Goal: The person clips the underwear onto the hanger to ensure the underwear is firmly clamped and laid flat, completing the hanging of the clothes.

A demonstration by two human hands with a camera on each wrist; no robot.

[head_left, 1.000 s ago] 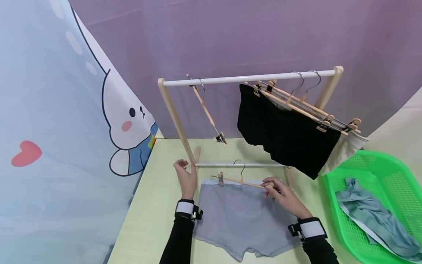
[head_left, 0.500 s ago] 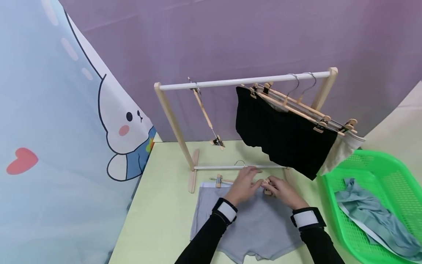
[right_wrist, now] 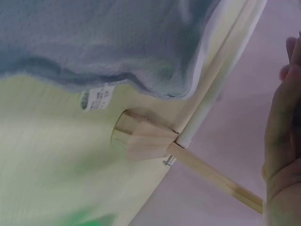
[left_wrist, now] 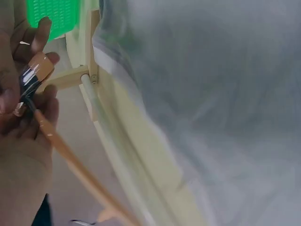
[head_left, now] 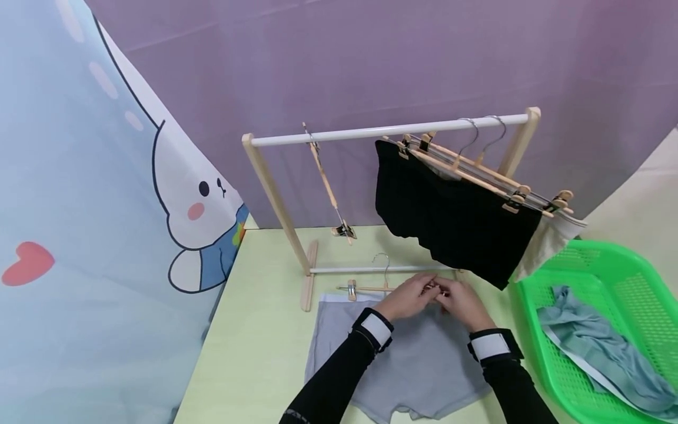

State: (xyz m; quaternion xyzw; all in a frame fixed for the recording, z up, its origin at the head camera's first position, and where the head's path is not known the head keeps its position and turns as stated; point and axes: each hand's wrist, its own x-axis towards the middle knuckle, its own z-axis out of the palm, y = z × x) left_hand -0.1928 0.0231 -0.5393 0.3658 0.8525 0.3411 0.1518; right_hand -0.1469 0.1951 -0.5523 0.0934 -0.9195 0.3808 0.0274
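Note:
A wooden clip hanger (head_left: 373, 289) lies along the white waistband of grey shorts (head_left: 418, 371) spread flat on the table. My left hand (head_left: 409, 297) and right hand (head_left: 467, 306) meet at the hanger's right end, fingers bent round its clip. In the left wrist view that clip (left_wrist: 41, 68) sits between the fingers of both hands, with the bar (left_wrist: 82, 174) running down from it. The hanger's left clip (head_left: 352, 290) is at the waistband's left part. Whether the right clip bites the cloth is hidden by the fingers. The right wrist view shows only part of my right hand (right_wrist: 287, 136).
Behind stands a wooden rack with a white rail (head_left: 360, 133). Black shorts (head_left: 450, 206) and a pale garment (head_left: 551, 238) hang at its right, a bare clip hanger (head_left: 325, 176) at its left. A green basket (head_left: 598, 256) holding a blue-grey garment (head_left: 604, 347) stands at the right.
My left hand has moved from the rack's left post rightwards to the hanger's right end, joining the right hand there. The right hand has stayed at that end. The shorts lie nearly as before.

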